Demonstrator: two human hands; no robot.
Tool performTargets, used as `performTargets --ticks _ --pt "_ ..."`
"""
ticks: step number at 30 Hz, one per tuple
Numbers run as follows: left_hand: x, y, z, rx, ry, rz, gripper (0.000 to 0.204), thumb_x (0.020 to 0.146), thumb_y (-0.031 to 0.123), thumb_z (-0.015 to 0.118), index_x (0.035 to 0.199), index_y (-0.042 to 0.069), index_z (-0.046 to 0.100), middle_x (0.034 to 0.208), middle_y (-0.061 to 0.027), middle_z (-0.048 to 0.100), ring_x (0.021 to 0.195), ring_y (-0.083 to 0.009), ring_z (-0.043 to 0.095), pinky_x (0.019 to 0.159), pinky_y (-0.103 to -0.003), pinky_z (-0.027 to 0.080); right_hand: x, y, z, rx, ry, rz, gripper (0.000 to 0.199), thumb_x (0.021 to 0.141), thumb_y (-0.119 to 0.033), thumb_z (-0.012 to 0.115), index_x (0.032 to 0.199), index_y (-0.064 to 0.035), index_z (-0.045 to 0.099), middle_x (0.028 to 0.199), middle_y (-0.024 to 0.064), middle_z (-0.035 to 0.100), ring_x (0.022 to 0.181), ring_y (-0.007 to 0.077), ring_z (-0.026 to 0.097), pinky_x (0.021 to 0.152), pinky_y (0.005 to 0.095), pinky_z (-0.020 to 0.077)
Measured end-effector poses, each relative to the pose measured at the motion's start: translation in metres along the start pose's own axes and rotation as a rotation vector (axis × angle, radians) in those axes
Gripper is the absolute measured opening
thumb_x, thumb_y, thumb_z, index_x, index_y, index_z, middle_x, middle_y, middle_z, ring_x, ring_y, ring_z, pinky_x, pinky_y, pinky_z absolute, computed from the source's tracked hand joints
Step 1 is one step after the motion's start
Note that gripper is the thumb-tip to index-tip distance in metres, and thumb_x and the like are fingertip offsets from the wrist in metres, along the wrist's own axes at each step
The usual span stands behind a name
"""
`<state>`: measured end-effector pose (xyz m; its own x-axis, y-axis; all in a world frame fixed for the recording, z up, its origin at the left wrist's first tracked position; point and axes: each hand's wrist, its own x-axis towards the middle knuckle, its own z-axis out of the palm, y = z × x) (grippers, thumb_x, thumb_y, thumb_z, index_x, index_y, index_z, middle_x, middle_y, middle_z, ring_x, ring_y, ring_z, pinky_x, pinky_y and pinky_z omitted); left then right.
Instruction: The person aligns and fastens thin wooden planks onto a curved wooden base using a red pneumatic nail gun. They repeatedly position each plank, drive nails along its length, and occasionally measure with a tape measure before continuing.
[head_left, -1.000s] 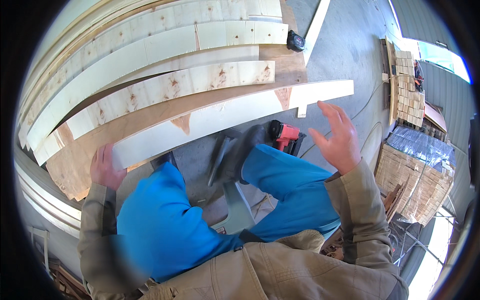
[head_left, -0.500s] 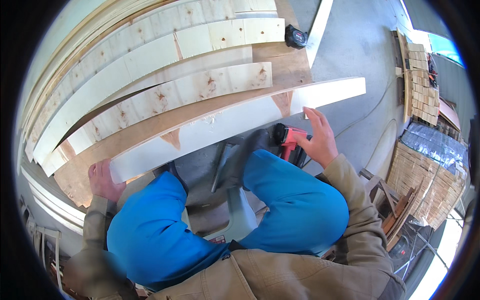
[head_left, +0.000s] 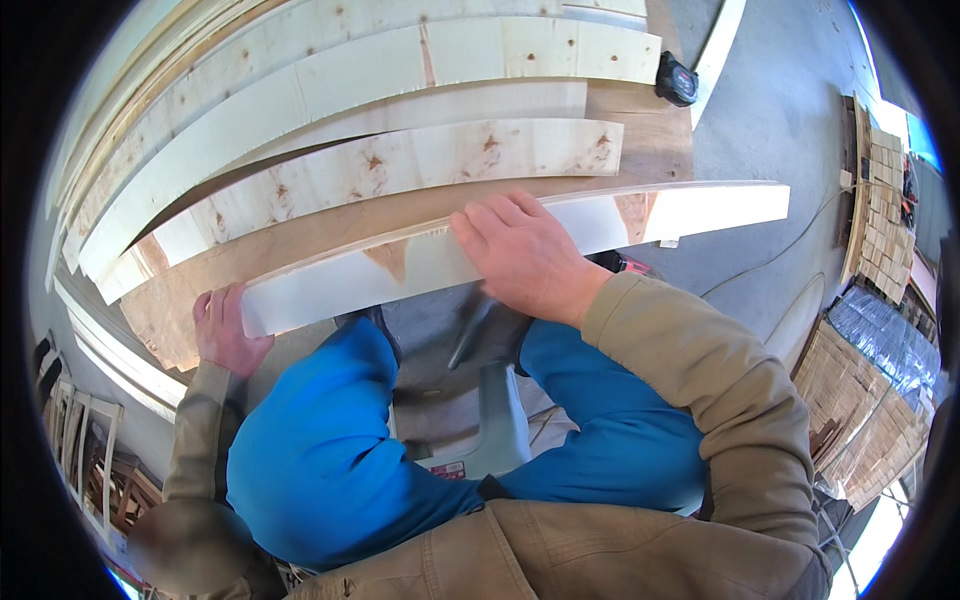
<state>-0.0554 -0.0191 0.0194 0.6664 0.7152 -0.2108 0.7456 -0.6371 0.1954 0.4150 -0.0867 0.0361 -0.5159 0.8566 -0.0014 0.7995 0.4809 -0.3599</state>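
Note:
A long pale wooden board (head_left: 325, 291) with brown knot patches lies across in front of my knees, its wide face toward me. My left hand (head_left: 234, 336) is closed round its left end, fingers over the upper corner. Near the board's middle, my right hand (head_left: 530, 255) lies across the face with its fingers bent over the upper edge. A red and black tool (head_left: 630, 264), mostly hidden behind my right forearm and the board, shows only a small part.
Several pale boards (head_left: 380, 165) lie on a brown plywood sheet (head_left: 645, 135) beyond. A black tape measure (head_left: 676, 78) sits at its far right corner. Stacked wood blocks (head_left: 860, 410), partly under clear plastic, stand at the right. A grey stool (head_left: 500, 420) is beneath me.
My right hand has moved left from beside the red tool onto the board's middle. The view has swung left, so the scene shifts rightward. My left hand stays at the board's left end.

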Motion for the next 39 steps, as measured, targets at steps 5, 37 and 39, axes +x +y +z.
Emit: performTargets --ticks 5,37,39 --pt "-0.002 -0.004 0.004 -0.019 0.014 0.023 0.08 0.066 0.015 0.086 0.137 0.003 0.053 0.126 -0.0163 0.062 0.116 -0.0348 0.061 0.108 -0.053 0.041 0.0 -0.002 0.018 -0.031 0.103 0.017 0.032 0.083 -0.011 0.062 0.112 0.0019 0.066 0.092 0.0085 0.057 0.091 0.0256 0.058 0.083 0.0388 0.0494" --pt "-0.022 -0.039 0.037 0.067 0.11 0.018 0.089 0.067 0.018 0.093 0.146 0.009 0.055 0.137 -0.0139 0.065 0.127 -0.0352 0.062 0.11 -0.053 0.046 -0.357 0.066 0.055 0.228 -0.008 1.709 0.063 0.073 -0.031 0.09 0.123 0.003 0.072 0.113 0.0236 0.077 0.108 0.0363 0.074 0.095 0.0439 0.0573" --pt "-0.024 -0.044 0.038 0.083 0.108 0.024 0.085 0.07 0.02 0.092 0.146 0.009 0.055 0.138 -0.0141 0.064 0.126 -0.0357 0.062 0.11 -0.053 0.045 -0.385 0.042 0.11 0.394 -0.082 1.838 0.066 0.071 -0.033 0.092 0.122 0.0044 0.073 0.116 0.0249 0.076 0.113 0.0371 0.073 0.098 0.0451 0.0561"
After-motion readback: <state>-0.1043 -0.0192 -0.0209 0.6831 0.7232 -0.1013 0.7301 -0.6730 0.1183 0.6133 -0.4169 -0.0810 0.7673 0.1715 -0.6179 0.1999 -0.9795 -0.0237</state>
